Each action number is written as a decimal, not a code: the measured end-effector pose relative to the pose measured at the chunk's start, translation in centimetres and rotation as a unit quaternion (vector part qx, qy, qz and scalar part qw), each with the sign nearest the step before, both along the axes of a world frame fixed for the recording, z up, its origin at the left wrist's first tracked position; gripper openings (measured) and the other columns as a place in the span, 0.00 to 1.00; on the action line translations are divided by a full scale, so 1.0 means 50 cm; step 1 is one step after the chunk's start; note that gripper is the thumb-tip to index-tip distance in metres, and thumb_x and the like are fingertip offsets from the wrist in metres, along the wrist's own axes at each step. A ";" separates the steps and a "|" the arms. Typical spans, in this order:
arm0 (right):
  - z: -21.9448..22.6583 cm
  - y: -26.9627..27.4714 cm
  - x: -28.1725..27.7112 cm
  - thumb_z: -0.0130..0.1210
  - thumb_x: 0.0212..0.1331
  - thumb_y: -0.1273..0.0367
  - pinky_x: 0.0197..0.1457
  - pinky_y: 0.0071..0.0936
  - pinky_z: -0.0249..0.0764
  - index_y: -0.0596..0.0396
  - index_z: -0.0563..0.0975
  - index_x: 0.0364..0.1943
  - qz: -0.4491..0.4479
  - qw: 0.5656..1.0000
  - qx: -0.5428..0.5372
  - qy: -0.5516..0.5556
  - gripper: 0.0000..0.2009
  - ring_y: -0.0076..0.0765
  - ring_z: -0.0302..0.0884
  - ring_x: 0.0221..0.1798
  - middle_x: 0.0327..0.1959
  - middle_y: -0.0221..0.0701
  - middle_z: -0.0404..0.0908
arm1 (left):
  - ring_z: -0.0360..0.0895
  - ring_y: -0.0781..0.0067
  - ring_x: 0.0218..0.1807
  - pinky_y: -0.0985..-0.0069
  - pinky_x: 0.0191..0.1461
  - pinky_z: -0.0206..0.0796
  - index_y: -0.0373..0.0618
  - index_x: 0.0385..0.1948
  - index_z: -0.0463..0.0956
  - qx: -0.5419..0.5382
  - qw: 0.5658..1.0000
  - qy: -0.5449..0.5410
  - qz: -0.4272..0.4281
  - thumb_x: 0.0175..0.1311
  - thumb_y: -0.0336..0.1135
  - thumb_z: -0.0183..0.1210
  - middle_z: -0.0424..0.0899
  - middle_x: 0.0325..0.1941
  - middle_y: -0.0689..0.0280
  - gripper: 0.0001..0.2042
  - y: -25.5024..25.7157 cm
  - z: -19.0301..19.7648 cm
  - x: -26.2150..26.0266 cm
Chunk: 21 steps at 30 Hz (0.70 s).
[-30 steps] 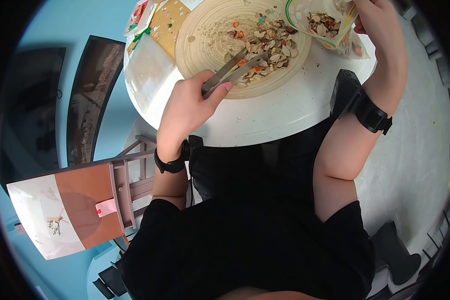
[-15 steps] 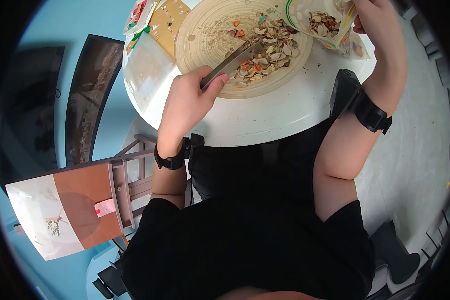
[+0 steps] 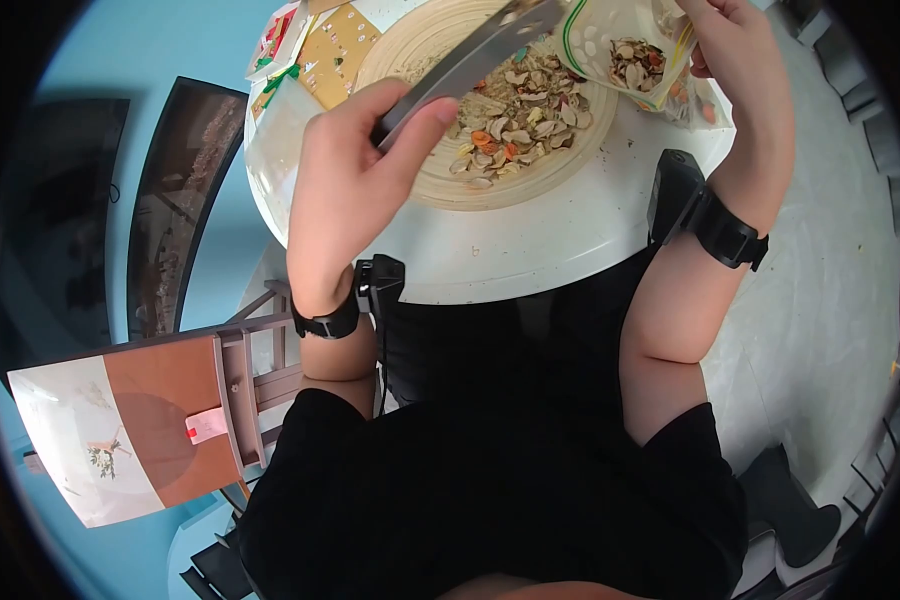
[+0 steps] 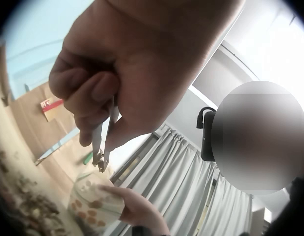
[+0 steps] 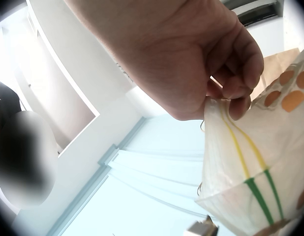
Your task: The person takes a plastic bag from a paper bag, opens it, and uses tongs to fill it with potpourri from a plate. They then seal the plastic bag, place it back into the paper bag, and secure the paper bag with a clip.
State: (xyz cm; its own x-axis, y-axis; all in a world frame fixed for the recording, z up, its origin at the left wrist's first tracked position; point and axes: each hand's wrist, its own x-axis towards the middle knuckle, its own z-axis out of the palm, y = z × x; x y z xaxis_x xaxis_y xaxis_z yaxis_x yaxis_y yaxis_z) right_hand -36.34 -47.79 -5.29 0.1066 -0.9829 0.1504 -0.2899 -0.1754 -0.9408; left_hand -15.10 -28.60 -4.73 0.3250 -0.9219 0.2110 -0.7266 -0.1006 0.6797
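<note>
My left hand (image 3: 350, 185) grips a pair of metal tongs (image 3: 465, 72), raised over a round woven plate (image 3: 435, 190). A small clump of dried bits (image 4: 100, 160) sits between the tong tips in the left wrist view. On the plate lies a loose heap of dried petals and slices (image 3: 530, 125), mostly beige with some orange. My right hand (image 3: 745, 60) pinches the upper edge of a clear zip bag (image 5: 240, 172) with yellow and green seal lines. The bag's mouth faces the plate, and dried pieces (image 3: 637, 66) show inside it. The tong tips point toward the bag.
The plate stands on a round white table (image 3: 530, 245). At the left are a gold spotted sheet (image 3: 335, 55), a red and white box (image 3: 278, 38) and a clear plastic sheet (image 3: 275, 150). A chair (image 3: 260, 375) stands beyond the table's left side.
The tongs closed in the petal heap, then rose off the plate with a small clump, up toward the bag. My right hand still holds the bag, with little movement.
</note>
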 end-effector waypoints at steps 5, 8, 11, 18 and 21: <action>0.002 0.009 0.000 0.54 0.71 0.63 0.24 0.25 0.70 0.64 0.84 0.39 0.028 0.999 -0.016 -0.019 0.15 0.23 0.75 0.21 0.22 0.28 0.80 | 0.62 0.88 0.27 0.82 0.28 0.53 0.34 0.34 0.81 0.059 0.995 -0.074 -0.037 0.69 0.44 0.67 0.71 0.21 0.75 0.17 -0.056 0.022 -0.053; 0.002 0.010 -0.011 0.54 0.71 0.63 0.25 0.25 0.71 0.64 0.84 0.41 0.033 0.999 -0.028 -0.018 0.16 0.23 0.74 0.21 0.22 0.28 0.80 | 0.61 0.86 0.26 0.80 0.28 0.53 0.33 0.34 0.80 0.024 0.999 -0.026 0.009 0.68 0.46 0.67 0.70 0.20 0.73 0.19 -0.021 0.014 -0.016; -0.040 -0.047 -0.027 0.56 0.70 0.59 0.27 0.21 0.67 0.57 0.86 0.48 0.041 0.999 -0.008 0.005 0.17 0.18 0.68 0.22 0.22 0.22 0.75 | 0.64 0.68 0.19 0.69 0.27 0.61 0.31 0.31 0.80 0.056 0.992 -0.020 0.112 0.67 0.48 0.66 0.73 0.15 0.55 0.22 0.040 -0.016 0.047; -0.053 -0.057 -0.026 0.58 0.69 0.57 0.28 0.20 0.67 0.52 0.87 0.51 0.041 0.999 0.009 0.034 0.17 0.16 0.64 0.21 0.23 0.19 0.72 | 0.68 0.62 0.19 0.66 0.29 0.64 0.29 0.28 0.80 0.169 0.975 -0.028 0.140 0.68 0.51 0.63 0.75 0.17 0.51 0.25 0.108 -0.051 0.079; -0.060 -0.050 -0.027 0.58 0.69 0.58 0.28 0.20 0.67 0.51 0.87 0.51 0.048 0.999 -0.001 0.019 0.16 0.17 0.64 0.21 0.23 0.19 0.72 | 0.69 0.62 0.20 0.65 0.30 0.64 0.29 0.26 0.80 0.210 0.972 0.000 0.101 0.68 0.54 0.62 0.75 0.17 0.52 0.27 0.111 -0.075 0.085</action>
